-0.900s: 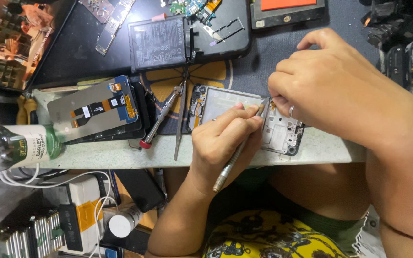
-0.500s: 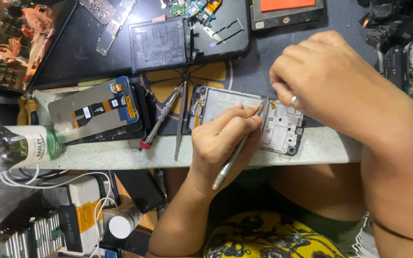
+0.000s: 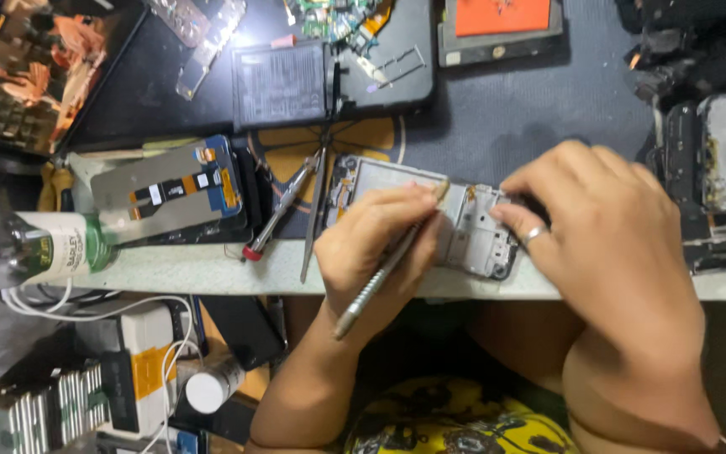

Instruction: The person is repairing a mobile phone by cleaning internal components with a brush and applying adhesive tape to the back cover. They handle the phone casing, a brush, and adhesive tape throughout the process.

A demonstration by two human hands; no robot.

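Silver metal shows inside the opened phone (image 3: 464,227), which lies at the near edge of the grey surface (image 3: 506,109), between the two hands. The left hand (image 3: 376,244) is clenched around a thin metal tool (image 3: 380,273), held like a pen; its tip meets the phone's frame just past the fingers (image 3: 405,202), while its long handle slants back toward the person's body. The right hand (image 3: 607,244) rests on the phone's right end, with the fingers curled down over the frame and pressing it to the surface; a ring sits on one of them. Whether those fingers pinch anything small I cannot tell.

Just left of the left hand's fingers lie a red-tipped screwdriver (image 3: 275,214) and a pair of tweezers (image 3: 314,214), side by side and nearly touching. Farther left rests a loose phone screen (image 3: 165,189), face down, with a green-capped bottle (image 3: 44,248) beyond it. Beyond the fingers, farther up the surface, sits a flat black battery (image 3: 277,84).
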